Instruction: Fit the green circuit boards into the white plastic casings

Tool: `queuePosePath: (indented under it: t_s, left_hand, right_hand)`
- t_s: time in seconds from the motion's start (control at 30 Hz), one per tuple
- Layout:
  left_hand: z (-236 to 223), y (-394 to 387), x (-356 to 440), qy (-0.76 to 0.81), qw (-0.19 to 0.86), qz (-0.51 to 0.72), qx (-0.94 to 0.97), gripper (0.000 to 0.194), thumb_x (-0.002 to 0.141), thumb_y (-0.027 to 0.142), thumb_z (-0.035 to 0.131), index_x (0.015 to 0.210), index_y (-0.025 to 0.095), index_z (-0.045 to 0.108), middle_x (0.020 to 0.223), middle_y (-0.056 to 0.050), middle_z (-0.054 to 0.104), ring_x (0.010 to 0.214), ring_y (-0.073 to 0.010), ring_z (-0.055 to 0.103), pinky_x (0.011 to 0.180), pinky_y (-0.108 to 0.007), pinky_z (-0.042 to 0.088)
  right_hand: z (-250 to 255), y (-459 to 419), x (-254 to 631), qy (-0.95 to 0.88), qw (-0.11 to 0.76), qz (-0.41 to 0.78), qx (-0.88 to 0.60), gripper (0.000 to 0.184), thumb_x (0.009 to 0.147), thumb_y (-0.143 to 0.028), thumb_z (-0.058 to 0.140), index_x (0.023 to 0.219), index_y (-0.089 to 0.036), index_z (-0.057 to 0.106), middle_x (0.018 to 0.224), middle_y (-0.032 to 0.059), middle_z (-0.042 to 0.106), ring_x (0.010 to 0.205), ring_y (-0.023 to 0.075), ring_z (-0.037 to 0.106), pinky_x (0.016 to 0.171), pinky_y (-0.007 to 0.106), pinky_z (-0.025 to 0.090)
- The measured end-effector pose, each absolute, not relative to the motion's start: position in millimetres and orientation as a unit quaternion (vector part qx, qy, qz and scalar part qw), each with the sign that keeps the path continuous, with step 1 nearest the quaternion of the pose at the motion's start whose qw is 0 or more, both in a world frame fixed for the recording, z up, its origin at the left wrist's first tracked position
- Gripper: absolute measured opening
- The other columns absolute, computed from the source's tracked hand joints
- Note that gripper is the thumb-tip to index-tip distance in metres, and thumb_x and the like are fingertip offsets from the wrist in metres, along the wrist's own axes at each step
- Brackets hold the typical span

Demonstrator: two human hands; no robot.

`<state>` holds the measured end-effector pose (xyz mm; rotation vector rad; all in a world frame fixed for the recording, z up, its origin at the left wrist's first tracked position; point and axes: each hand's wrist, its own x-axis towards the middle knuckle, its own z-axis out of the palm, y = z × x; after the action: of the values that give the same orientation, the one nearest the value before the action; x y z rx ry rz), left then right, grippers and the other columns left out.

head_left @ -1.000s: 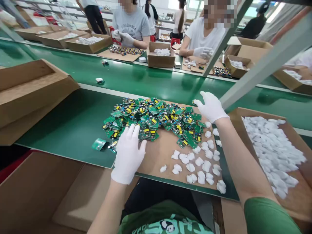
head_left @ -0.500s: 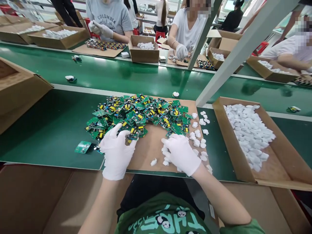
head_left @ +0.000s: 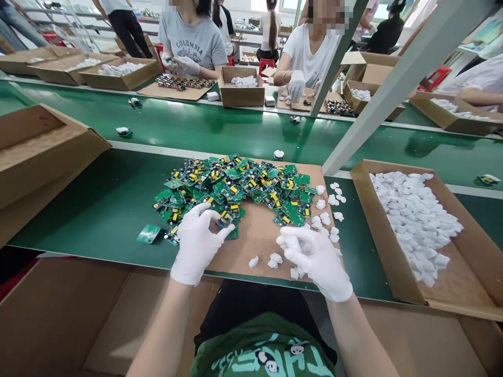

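My left hand (head_left: 199, 240), in a white glove, is at the near edge of a heap of green circuit boards (head_left: 220, 186) with yellow and black components. Its thumb and fingers are apart, beside a board (head_left: 227, 217); no firm grip on it shows. Just above the cardboard sheet (head_left: 251, 235) is my right hand (head_left: 314, 255), also gloved, its fingers drawn together. Whatever they may pinch blends with the glove. Small white pieces (head_left: 275, 259) lie below and left of it, and more white pieces (head_left: 324, 219) lie beyond it.
A carton of white pieces (head_left: 416, 225) stands at the right, another carton (head_left: 43, 152) at the left. One board (head_left: 149, 234) lies apart on the green bench. Beyond runs a green conveyor (head_left: 188, 123) with scattered boards. A slanted metal post (head_left: 377, 110) rises ahead. Co-workers sit across.
My right hand has moved right and turned, uncovering white pieces on the cardboard. My left hand stays at the heap. The whole view has shifted slightly.
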<state>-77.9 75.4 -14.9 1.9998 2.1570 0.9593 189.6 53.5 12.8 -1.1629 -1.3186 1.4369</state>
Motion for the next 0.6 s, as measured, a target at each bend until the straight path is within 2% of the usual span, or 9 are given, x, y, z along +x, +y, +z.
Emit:
queuePosePath:
  t_s: [0.07,0.13,0.2,0.27,0.33,0.4,0.5,0.6]
  left_hand:
    - [-10,75,-76,0.689,0.060,0.386,0.610,0.023,0.075,0.036,0.075,0.074,0.022,0.058,0.112,-0.012,0.067,0.116,-0.0309,0.062,0.099,-0.044,0.048]
    - [-2,72,-70,0.680,0.126,0.478,0.541,0.025,0.076,0.036,0.074,0.072,0.022,0.054,0.117,-0.013,0.068,0.111,-0.0282,0.065,0.096,-0.043,0.050]
    - [10,64,-60,0.634,0.236,0.564,0.473,0.027,0.076,0.035,0.075,0.073,0.021,0.052,0.123,-0.013,0.069,0.103,-0.0245,0.068,0.092,-0.040,0.052]
    - [20,52,-45,0.549,0.375,0.611,0.430,0.029,0.079,0.036,0.076,0.077,0.021,0.051,0.123,-0.011,0.071,0.085,-0.0187,0.071,0.081,-0.035,0.055]
    - [26,38,-28,0.489,0.493,0.599,0.400,0.032,0.082,0.042,0.074,0.080,0.021,0.051,0.112,-0.009,0.075,0.057,-0.0124,0.065,0.059,-0.029,0.053]
    - [26,25,-11,0.489,0.549,0.565,0.375,0.034,0.088,0.050,0.066,0.081,0.018,0.058,0.093,-0.009,0.077,0.046,-0.0107,0.057,0.045,-0.025,0.045]
    - [17,12,9,0.476,0.594,0.529,0.376,0.044,0.094,0.055,0.056,0.090,0.013,0.070,0.069,-0.007,0.071,0.049,-0.0126,0.057,0.045,-0.023,0.042]
    - [7,7,21,0.440,0.631,0.502,0.394,0.046,0.095,0.054,0.055,0.106,0.013,0.072,0.065,-0.004,0.067,0.050,-0.0102,0.051,0.049,-0.023,0.040]
  right_hand:
    - [12,50,190,-0.514,0.445,0.557,-0.477,0.034,0.077,-0.039,0.082,0.102,-0.018,0.074,0.085,0.0075,0.076,0.086,0.0247,0.076,0.073,0.038,0.064]
    - [13,47,188,-0.501,0.465,0.556,-0.473,0.032,0.076,-0.045,0.083,0.092,-0.019,0.074,0.079,0.0071,0.076,0.077,0.0250,0.077,0.068,0.037,0.065]
    - [14,44,186,-0.488,0.486,0.558,-0.462,0.032,0.073,-0.047,0.085,0.083,-0.020,0.072,0.072,0.0055,0.076,0.072,0.0258,0.077,0.063,0.036,0.064]
    - [14,41,185,-0.478,0.509,0.553,-0.454,0.031,0.072,-0.047,0.086,0.080,-0.021,0.071,0.069,0.0044,0.076,0.065,0.0243,0.076,0.058,0.034,0.063]
    - [13,38,185,-0.483,0.522,0.541,-0.448,0.027,0.075,-0.045,0.084,0.078,-0.021,0.072,0.065,0.0036,0.075,0.056,0.0212,0.072,0.053,0.031,0.060]
    - [12,33,186,-0.496,0.528,0.533,-0.438,0.022,0.080,-0.041,0.081,0.077,-0.021,0.073,0.059,0.0023,0.073,0.047,0.0169,0.066,0.047,0.028,0.055]
    - [13,25,187,-0.497,0.536,0.538,-0.421,0.019,0.084,-0.038,0.076,0.078,-0.020,0.074,0.059,0.0012,0.072,0.036,0.0101,0.051,0.038,0.023,0.044]
    - [16,17,182,-0.473,0.537,0.570,-0.404,0.021,0.087,-0.039,0.073,0.080,-0.020,0.074,0.065,0.0021,0.073,0.037,0.0086,0.050,0.036,0.021,0.041]
